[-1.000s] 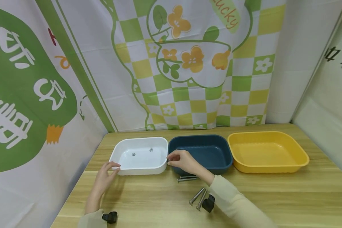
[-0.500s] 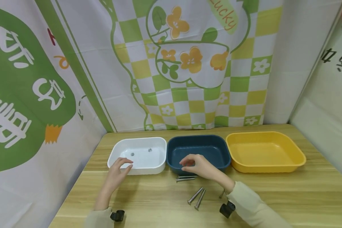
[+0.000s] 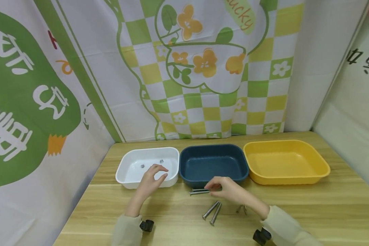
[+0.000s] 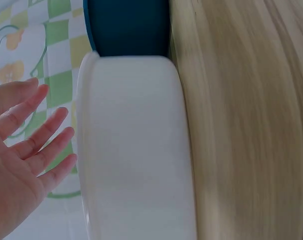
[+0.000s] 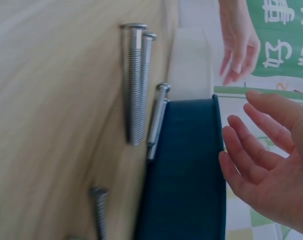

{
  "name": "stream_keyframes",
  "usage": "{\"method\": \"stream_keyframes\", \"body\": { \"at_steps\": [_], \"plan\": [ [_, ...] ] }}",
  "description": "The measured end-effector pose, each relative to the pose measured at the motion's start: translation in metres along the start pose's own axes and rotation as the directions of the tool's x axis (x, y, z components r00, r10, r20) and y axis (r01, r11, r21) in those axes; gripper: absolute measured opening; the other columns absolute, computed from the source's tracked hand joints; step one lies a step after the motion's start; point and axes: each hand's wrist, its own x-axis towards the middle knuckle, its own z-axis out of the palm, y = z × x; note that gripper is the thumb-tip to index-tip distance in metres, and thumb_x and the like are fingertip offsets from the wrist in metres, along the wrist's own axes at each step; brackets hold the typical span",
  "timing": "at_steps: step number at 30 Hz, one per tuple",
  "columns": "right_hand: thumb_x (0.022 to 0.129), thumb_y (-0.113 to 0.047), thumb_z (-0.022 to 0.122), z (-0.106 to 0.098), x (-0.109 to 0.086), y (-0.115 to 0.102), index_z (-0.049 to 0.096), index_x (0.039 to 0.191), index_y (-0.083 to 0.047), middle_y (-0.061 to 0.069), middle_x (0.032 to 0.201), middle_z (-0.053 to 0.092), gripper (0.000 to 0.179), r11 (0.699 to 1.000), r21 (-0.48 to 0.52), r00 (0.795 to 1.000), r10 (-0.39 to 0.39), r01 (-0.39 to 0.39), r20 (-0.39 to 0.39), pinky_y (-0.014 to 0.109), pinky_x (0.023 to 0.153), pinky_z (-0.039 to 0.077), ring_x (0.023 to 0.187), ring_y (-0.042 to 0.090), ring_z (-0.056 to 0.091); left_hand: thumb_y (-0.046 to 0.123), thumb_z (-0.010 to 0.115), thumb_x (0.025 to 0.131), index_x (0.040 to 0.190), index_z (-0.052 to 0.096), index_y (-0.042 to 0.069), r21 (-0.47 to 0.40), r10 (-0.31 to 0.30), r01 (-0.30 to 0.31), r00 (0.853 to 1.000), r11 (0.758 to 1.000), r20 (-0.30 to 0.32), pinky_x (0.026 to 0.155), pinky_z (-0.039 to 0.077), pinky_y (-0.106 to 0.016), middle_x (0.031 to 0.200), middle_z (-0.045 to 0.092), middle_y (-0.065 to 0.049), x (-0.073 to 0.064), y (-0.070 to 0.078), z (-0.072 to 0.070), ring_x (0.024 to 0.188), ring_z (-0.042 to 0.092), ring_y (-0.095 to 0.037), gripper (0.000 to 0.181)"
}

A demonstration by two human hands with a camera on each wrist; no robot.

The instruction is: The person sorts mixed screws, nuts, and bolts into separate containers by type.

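My left hand [image 3: 149, 182] hovers at the front rim of the white tray [image 3: 127, 171], fingers loosely bent and holding nothing. Inside that tray lie two small metal pieces, perhaps nuts [image 3: 142, 166], too small to tell. My right hand [image 3: 229, 189] is in front of the dark blue tray [image 3: 215, 171], and the right wrist view shows its fingers [image 5: 259, 150] spread with nothing between them. Just left of its fingertips, two long bolts [image 3: 199, 192] lie along the blue tray's front. Two more long bolts [image 3: 215, 214] rest nearer to me. Shorter screws [image 3: 241, 208] lie beneath my right wrist.
A yellow tray [image 3: 289, 164] stands to the right of the blue one, the three trays side by side along the back of the wooden table [image 3: 178, 222]. Behind them hangs a patterned curtain [image 3: 203, 112]. Black wrist cameras [image 3: 146, 225] are on both sleeves.
My left hand has moved right along the white tray's front. My right hand has left the edge between the white and blue trays, moving right and toward me; its fingertips have parted.
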Motion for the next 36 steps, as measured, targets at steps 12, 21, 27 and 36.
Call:
{"method": "stream_keyframes", "body": {
  "at_steps": [12,21,27,36],
  "plan": [
    [0.075,-0.002,0.066,0.003,-0.019,0.012,0.066,0.089,-0.003,0.001,0.085,0.063,0.014,0.996,-0.089,1.0,-0.009,0.01,0.017,0.029,0.071,0.047,0.077,0.015,0.057,0.009,0.064,0.08,0.09,0.065,0.009,-0.059,0.037,-0.03,0.993,0.998,0.112,0.08,0.044,-0.036,0.095,0.057,-0.003,0.016,0.02,0.029,0.092,0.054,-0.019,0.01],
    [0.072,0.002,0.067,0.004,-0.029,0.017,0.065,0.087,-0.003,0.004,0.082,0.06,0.016,0.995,-0.077,0.994,-0.06,0.067,0.09,0.027,0.067,0.048,0.077,0.016,0.056,0.011,0.065,0.08,0.093,0.064,0.006,-0.041,0.08,-0.073,0.977,0.997,0.198,0.08,0.044,-0.036,0.098,0.056,-0.005,0.018,0.029,0.043,0.093,0.053,-0.021,0.014],
    [0.069,0.001,0.068,0.006,-0.032,0.022,0.066,0.085,-0.004,0.001,0.082,0.059,0.017,0.985,-0.101,0.986,-0.129,0.14,0.105,0.025,0.066,0.047,0.076,0.013,0.056,0.013,0.063,0.082,0.095,0.064,0.005,-0.042,0.078,-0.069,0.962,0.997,0.262,0.081,0.043,-0.036,0.1,0.055,-0.006,0.018,0.032,0.047,0.096,0.053,-0.022,0.015],
    [0.069,0.001,0.065,0.011,-0.033,0.04,0.066,0.087,-0.006,-0.003,0.082,0.056,0.02,0.949,-0.102,0.953,-0.292,0.298,0.077,0.019,0.059,0.042,0.072,0.006,0.05,0.013,0.059,0.085,0.098,0.063,0.006,-0.058,0.059,-0.042,0.941,0.997,0.332,0.083,0.043,-0.036,0.1,0.054,-0.004,0.018,0.034,0.048,0.096,0.052,-0.022,0.015]
  ]
}}
